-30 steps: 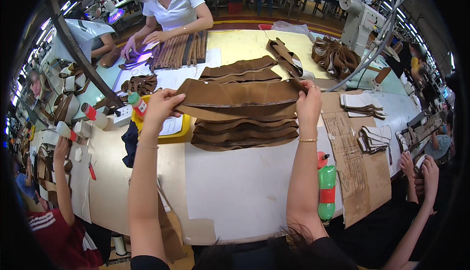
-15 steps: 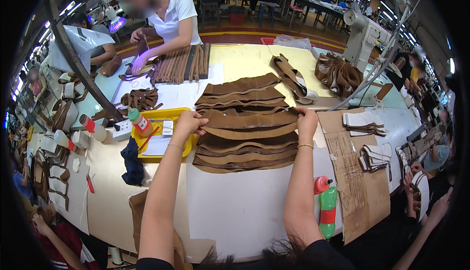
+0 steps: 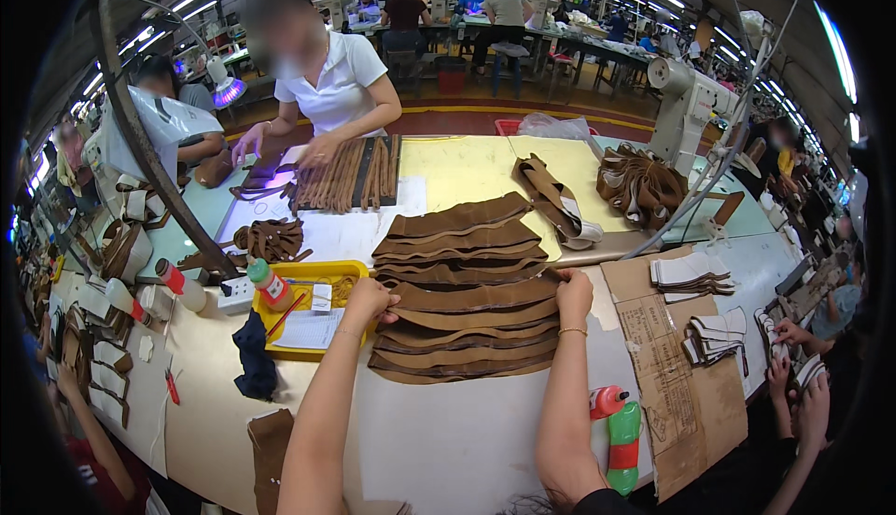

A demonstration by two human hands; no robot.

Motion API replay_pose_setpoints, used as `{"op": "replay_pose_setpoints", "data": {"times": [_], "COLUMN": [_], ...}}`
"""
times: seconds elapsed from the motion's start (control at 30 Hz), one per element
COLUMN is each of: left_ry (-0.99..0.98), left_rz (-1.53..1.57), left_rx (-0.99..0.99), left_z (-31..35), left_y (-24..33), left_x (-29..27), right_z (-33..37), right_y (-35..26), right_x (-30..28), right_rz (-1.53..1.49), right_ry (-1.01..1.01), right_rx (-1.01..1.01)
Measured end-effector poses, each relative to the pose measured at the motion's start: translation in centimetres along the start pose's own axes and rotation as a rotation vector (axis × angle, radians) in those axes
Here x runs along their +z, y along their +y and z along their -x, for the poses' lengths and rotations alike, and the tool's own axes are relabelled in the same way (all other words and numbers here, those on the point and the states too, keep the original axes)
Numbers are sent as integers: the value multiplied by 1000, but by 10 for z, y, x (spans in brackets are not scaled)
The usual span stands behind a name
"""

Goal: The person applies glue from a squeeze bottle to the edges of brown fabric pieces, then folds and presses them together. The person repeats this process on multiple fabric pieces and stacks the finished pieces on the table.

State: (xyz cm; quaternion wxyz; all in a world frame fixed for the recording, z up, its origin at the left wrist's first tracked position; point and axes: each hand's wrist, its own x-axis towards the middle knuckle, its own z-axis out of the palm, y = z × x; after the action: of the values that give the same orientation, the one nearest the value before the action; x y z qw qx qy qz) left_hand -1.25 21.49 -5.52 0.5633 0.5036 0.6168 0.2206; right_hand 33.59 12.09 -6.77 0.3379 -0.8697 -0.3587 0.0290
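Note:
A row of overlapping brown leather-like pieces (image 3: 462,226) lies spread across the white sheet (image 3: 439,440) in front of me. My left hand (image 3: 370,304) pinches the left end of one brown piece (image 3: 471,297) in the middle of the row. At its other end, my right hand (image 3: 574,297) grips the same piece between thumb and fingers. It lies nearly level between both hands. More brown pieces (image 3: 467,358) overlap on the nearer side, below my hands. The fingertips partly hide the ends of the held piece.
To the left are a yellow tray (image 3: 322,347) with a capped bottle (image 3: 268,284), and a dark blue cloth (image 3: 252,356). Flat cardboard (image 3: 677,375), a green bottle (image 3: 623,445) and a red bottle (image 3: 607,401) lie right. A co-worker (image 3: 336,86) handles brown strips (image 3: 341,174) across the table.
The view has tilted up, so the table sits lower in the picture. The held piece has come down onto the row, with both hands still gripping its ends.

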Motion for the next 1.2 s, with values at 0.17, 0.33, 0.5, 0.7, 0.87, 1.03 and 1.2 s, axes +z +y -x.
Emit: {"op": "replay_pose_setpoints", "data": {"times": [0.17, 0.33, 0.5, 0.7, 0.87, 1.03, 1.2], "left_ry": [51, 114, 243, 313, 189, -69, -68], "left_rz": [30, 40, 1, -59, 358, 757, 717], "left_rx": [15, 86, 201, 284, 166, 47, 182], "left_z": [-6, -4, -8, -7, 0, 6, 30], "left_y": [-5, -11, -17, -18, -12, -6, 11], "left_x": [7, 13, 17, 25, 24, 8, 12], "right_z": [-3, -3, -2, -5, -4, -10, -13], "right_y": [9, 13, 16, 21, 14, 11, 0], "right_x": [5, 6, 6, 12, 7, -7, -23], "right_rz": [7, -8, -80, -170, -167, -145, -225], "right_ry": [2, -9, -13, 15, 34, 48, 98], "right_rx": [12, 105, 125, 124, 96, 57, 58]}}
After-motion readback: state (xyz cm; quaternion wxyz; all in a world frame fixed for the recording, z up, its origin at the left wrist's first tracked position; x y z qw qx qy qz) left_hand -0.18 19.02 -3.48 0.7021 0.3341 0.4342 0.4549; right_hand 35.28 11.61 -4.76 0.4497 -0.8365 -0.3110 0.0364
